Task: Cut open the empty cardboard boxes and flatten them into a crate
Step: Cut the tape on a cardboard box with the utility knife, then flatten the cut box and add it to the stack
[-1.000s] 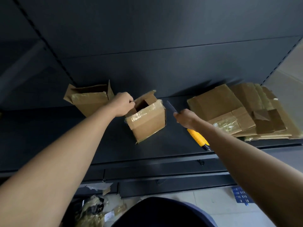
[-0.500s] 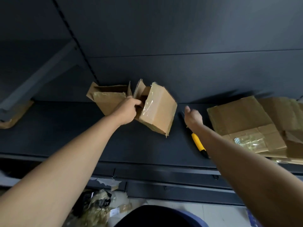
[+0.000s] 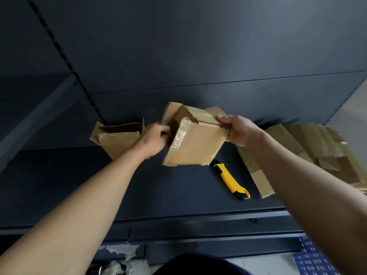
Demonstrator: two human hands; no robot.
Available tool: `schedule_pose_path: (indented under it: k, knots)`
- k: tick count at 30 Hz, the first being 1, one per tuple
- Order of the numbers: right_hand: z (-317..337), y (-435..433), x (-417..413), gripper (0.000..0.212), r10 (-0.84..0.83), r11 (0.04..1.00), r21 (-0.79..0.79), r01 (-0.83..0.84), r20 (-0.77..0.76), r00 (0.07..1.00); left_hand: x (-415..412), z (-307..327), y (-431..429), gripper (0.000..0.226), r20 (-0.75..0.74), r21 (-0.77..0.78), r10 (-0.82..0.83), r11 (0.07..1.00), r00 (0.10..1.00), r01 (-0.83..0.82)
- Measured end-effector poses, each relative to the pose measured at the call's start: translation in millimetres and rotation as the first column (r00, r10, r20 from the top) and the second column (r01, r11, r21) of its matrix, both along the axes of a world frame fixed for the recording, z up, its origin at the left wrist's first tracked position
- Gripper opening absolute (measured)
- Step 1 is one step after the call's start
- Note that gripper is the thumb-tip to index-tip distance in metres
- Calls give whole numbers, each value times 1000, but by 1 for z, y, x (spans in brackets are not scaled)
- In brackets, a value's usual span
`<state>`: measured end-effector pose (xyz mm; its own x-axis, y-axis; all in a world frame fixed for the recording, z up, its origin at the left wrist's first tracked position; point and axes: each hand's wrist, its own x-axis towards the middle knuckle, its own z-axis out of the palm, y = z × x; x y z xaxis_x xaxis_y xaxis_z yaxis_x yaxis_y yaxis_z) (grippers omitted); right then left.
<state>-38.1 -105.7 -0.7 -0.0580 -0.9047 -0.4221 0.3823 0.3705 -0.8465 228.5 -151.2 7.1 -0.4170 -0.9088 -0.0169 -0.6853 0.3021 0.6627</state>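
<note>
A: Where is the box?

B: The box (image 3: 195,144) is in the middle of the frame, held up off the shelf (image 3: 69,185) and tilted, one brown face turned to the camera. Clear tape shines along its left edge and over its top.

A: Anything in it?

B: Its open end, flaps sticking up, faces the left of the frame. The inside is dark, so I cannot tell what it holds.

A: And the hands?

B: The left hand (image 3: 154,138) is at that open end, fingers curled tight round the edge of the cardboard. The right hand (image 3: 238,130) grips the box's upper right corner, thumb on top, the other fingers wrapped round behind it.

A: What lies around it?

B: Just left of the left hand, a second box (image 3: 117,138) sits on the shelf, open at the top with flaps up and tape across its front. Its inside is in shadow too. Below the held box's lower right corner a yellow and black knife (image 3: 231,180) lies on the shelf, its front end hidden behind the box, apart from both hands. At the right of the frame, partly behind the right forearm, is a pile of flattened cardboard (image 3: 309,143), sheets overlapping, some with tape on them.

A: Further out?

B: A dark back panel (image 3: 198,56) rises behind the shelf. In the lower right corner of the frame shows a blue perforated piece (image 3: 311,257). Toward the lower left lie scraps of tape and paper (image 3: 121,251).
</note>
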Motion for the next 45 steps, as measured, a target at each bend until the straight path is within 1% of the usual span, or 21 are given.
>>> schedule_pose_path:
  k: [2, 4, 7, 9, 11, 13, 14, 17, 20, 24, 26, 28, 30, 32, 34, 36, 38, 40, 41, 42, 45]
  knots:
    - [6, 7, -7, 14, 7, 998, -67, -8, -19, 1000, -3, 0, 2, 21, -89, 95, -16, 995, 996, 24]
    - [9, 14, -14, 19, 9, 995, -102, -13, -42, 999, -13, 0, 5, 14, -96, 158, -41, 986, 994, 56]
    - [13, 26, -23, 26, -28, 993, -112, 23, -38, 999, -30, -1, 11, 44, -110, 115, -49, 992, 993, 61]
    - [16, 33, -30, 28, -65, 994, -89, 63, -15, 998, -41, 1, 11, 49, -130, 73, -54, 995, 990, 64]
    - [21, 42, -37, 26, -81, 996, -33, 81, -1, 997, -50, 5, 13, 37, -267, 71, -54, 995, 962, 76]
    - [24, 50, -42, 17, -24, 1000, 11, 24, -27, 999, -57, 10, 16, 23, -489, 231, 102, 973, 866, 15]
    - [25, 55, -44, 16, 19, 999, 32, -17, -49, 999, -61, 9, 14, 29, -525, 315, 205, 948, 826, -35]
    - [22, 71, -50, 34, 109, 991, 86, -102, -76, 991, -66, 8, 8, 38, -500, 419, 328, 901, 801, -107]
    - [18, 81, -53, 34, 101, 991, 98, -93, -75, 992, -77, 12, 11, 9, -492, 546, 288, 837, 822, 33]
    - [10, 86, -57, 30, -137, 986, 61, 153, -210, 968, -100, 10, 19, 21, -451, 587, 179, 798, 875, 139]
    - [7, 91, -59, 23, -172, 981, 52, 189, -240, 955, -107, 9, 23, 32, -412, 621, 149, 768, 899, 157]
    - [5, 97, -63, 16, -159, 986, 22, 165, -179, 971, -110, 7, 27, 40, -337, 671, 123, 726, 933, 147]
    - [6, 99, -67, 40, -201, 979, -1, 202, -88, 975, -116, 2, 30, 47, -294, 666, 39, 725, 955, 175]
    - [5, 99, -72, 71, -284, 957, 47, 285, -26, 959, -124, -2, 33, 75, -281, 588, -57, 779, 958, 219]
    - [6, 102, -74, 55, -311, 946, 64, 318, -98, 945, -131, -6, 35, 107, -224, 515, -98, 833, 970, 203]
    - [3, 106, -77, 30, -374, 922, 84, 378, -66, 925, -139, -10, 39, 107, -265, 492, -108, 839, 958, 231]
    - [1, 110, -83, 31, -433, 897, 103, 429, 13, 901, -144, -13, 39, 72, -491, 523, 40, 812, 870, 258]
    - [1, 113, -91, 30, -498, 866, 110, 487, 99, 862, -148, -12, 40, 37, -671, 604, 287, 746, 684, 280]
    - [1, 114, -94, 26, -532, 847, 106, 521, 139, 836, -150, -12, 42, 34, -711, 643, 380, 691, 591, 330]
    - [0, 115, -96, 20, -556, 831, 100, 547, 169, 814, -154, -14, 44, 42, -718, 669, 429, 641, 548, 375]
    - [0, 121, -103, 19, -477, 879, 80, 470, 157, 865, -169, -23, 54, 69, -624, 722, 404, 624, 669, 298]
